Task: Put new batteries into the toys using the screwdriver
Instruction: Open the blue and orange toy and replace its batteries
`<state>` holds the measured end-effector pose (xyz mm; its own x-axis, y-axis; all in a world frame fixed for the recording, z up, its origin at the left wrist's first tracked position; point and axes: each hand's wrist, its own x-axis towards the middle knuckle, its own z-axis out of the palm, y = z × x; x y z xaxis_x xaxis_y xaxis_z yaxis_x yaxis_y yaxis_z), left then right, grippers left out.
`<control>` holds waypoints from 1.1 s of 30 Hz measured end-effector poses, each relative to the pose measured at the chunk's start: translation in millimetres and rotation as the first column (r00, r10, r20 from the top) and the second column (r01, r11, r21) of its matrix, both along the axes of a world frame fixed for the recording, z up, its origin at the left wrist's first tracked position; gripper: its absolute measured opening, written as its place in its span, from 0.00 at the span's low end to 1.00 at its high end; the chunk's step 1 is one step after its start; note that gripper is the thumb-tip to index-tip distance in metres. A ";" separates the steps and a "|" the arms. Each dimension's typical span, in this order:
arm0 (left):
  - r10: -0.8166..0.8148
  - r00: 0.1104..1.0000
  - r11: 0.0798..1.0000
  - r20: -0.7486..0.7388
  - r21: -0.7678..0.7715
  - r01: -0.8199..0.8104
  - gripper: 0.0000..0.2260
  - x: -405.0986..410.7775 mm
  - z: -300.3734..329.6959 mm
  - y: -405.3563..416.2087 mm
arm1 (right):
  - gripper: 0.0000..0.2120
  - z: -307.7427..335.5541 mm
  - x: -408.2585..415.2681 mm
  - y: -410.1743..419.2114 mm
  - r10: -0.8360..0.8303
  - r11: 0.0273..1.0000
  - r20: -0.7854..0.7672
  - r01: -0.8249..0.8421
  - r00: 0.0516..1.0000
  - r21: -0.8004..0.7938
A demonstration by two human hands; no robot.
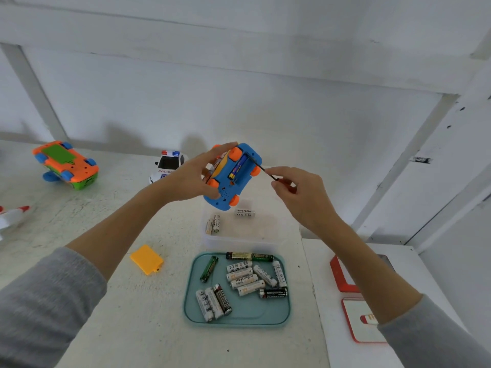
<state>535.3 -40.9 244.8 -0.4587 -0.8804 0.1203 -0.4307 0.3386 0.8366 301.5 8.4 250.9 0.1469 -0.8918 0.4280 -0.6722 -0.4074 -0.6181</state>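
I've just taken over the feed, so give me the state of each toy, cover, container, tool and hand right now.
Blue toy car: held up, underside showing, battery bay open, one battery in it.
Yellow cover: off, lying on the table.
Orange toy: upside down, green cover on.
Police car: upright.
Teal tray: holds loose batteries.
Clear box: holds a few batteries.
Screwdriver: tip at the bay.
Left hand: holds the car.
Right hand: pinches the screwdriver.
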 end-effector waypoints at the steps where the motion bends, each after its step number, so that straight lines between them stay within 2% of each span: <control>1: -0.010 1.000 1.000 0.004 0.005 0.010 0.43 0.0 0.2 0.1 | 0.13 0.4 -0.4 0.0 0.003 1.000 -0.013 -0.003 1.000 0.006; 7: -0.011 0.996 1.000 0.091 0.017 0.009 0.43 0.9 1.0 0.0 | 0.13 3.2 -3.2 0.4 -0.002 1.000 -0.069 0.004 0.998 0.026; 12: -0.001 0.946 0.992 0.325 -0.120 0.042 0.43 -2.5 9.0 -0.1 | 0.12 4.5 -8.0 -1.6 0.003 0.997 -0.130 0.007 0.991 0.075; 17: 0.001 0.891 0.978 0.454 -0.186 0.094 0.43 -9.1 14.4 -5.1 | 0.11 1.8 -14.9 -6.4 -0.001 0.993 -0.113 0.014 0.994 0.120; 25: 0.009 0.853 0.958 0.523 -0.249 0.142 0.43 -21.1 12.8 -10.0 | 0.10 -5.0 -23.2 -6.8 -0.016 0.989 -0.028 0.020 0.999 0.144; 33: -0.036 0.833 0.957 0.551 -0.222 0.188 0.41 -27.4 10.2 -10.5 | 0.10 -9.9 -30.5 -7.3 -0.007 0.980 -0.024 0.012 1.000 0.199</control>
<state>507.9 -51.4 255.0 -0.6101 -0.7913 0.0394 -0.7301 0.5808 0.3599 271.0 1.0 241.1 0.1458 -0.9602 0.2381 -0.6908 -0.2711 -0.6703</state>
